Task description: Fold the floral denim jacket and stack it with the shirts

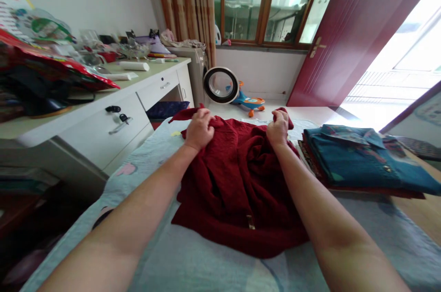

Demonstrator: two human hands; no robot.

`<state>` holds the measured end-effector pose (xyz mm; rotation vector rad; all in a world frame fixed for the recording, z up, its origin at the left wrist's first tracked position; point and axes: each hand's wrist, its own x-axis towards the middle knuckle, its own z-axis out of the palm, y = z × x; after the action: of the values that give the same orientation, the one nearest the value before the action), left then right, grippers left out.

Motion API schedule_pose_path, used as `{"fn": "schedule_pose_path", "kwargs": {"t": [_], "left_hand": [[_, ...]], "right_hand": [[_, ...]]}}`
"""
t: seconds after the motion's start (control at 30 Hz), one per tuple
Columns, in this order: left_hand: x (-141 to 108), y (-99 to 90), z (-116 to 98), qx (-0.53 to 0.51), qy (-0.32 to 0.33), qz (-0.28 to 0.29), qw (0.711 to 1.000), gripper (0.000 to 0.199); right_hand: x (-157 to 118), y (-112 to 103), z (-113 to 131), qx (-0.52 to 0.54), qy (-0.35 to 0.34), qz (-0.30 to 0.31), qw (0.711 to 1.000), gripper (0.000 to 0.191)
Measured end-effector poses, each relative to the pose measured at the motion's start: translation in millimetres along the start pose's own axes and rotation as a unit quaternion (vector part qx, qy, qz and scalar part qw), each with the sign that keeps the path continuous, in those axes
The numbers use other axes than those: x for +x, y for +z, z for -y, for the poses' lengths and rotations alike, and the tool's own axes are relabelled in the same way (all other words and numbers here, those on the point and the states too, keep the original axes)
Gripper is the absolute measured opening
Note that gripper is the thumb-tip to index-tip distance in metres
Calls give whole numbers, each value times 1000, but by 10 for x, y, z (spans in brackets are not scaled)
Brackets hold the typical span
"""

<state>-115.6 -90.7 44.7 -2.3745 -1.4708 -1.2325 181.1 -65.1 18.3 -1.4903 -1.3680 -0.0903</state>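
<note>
Evidently, the dark red garment (pixel 227 168) lies rumpled on the pale blue sheet (pixel 193 269), directly in front of the person. Taking its middle as the clock's centre, the left hand (pixel 201 129) is at 11 o'clock, fingers curled down onto the cloth and apparently pinching its edge, with a loose flap sticking out beyond the knuckles. The right hand (pixel 278 127) is at 1 o'clock, closed around a gathered bit of the same cloth that pokes up past the fingers; the exact placing of either thumb cannot be made out.

The fabric looks soft and limp, probably light to medium in weight, with enough texture that it should not slip easily. Nothing about it seems fragile, though it likely creases readily, as the deep folds towards 2 o'clock suggest. The two far corners, where the hands are, look like sensible holds for pulling it flat; the broad near edge, sweeping from 8 round to 4 o'clock, would offer another. A small shiny piece (pixel 251 222) between 5 and 6 o'clock may be hard trim, best kept out of a grip. At 3 o'clock, near the right forearm, sits a stack of folded clothes (pixel 361 159), blue denim uppermost.
</note>
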Motion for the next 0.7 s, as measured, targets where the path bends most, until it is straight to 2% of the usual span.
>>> {"fn": "schedule_pose_path", "kwargs": {"t": [0.03, 0.07, 0.1, 0.13, 0.17, 0.23, 0.33, 0.4, 0.47, 0.5, 0.57, 0.63, 0.7], "left_hand": [[-16, 54, -174, -42, 75, 101, 991, 25], [-54, 103, -326, -83, 131, 192, 969, 25], [-109, 139, -448, -112, 158, 252, 948, 25], [-175, 159, -533, -132, 165, 277, 937, 26], [-250, 158, -579, -145, 160, 277, 936, 27], [-408, 98, -555, -155, 126, 234, 952, 29], [-675, -76, -303, -134, 34, 157, 978, 23], [-893, -186, -78, -110, -39, 154, 981, 30], [-1143, -262, 123, -121, -126, 187, 967, 53], [-1273, -287, 200, -144, -173, 205, 953, 66], [-1515, -315, 291, -185, -276, 205, 920, 81], [-1707, -319, 293, -211, -299, 200, 909, 85], [-1833, -299, 219, -230, -281, 202, 910, 81]], "right_hand": [[-30, 48, 109, 32, -42, 37, 998, 44], [-73, 83, 196, 54, -80, 118, 988, 42], [-124, 97, 255, 68, -105, 192, 973, 42], [-176, 86, 283, 74, -117, 239, 961, 42], [-225, 45, 280, 73, -119, 271, 952, 43], [-312, -121, 199, 50, -93, 269, 957, 43], [-461, -517, -15, -36, -33, 247, 968, 38], [-609, -803, -151, -98, 0, 265, 959, 39], [-794, -1059, -257, -119, 42, 301, 945, 45], [-892, -1168, -297, -122, 64, 317, 938, 47], [-1075, -1344, -354, -106, 77, 350, 928, 51], [-1225, -1455, -382, -77, 76, 367, 924, 56], [-1336, -1500, -383, -42, 69, 372, 924, 62]]}}
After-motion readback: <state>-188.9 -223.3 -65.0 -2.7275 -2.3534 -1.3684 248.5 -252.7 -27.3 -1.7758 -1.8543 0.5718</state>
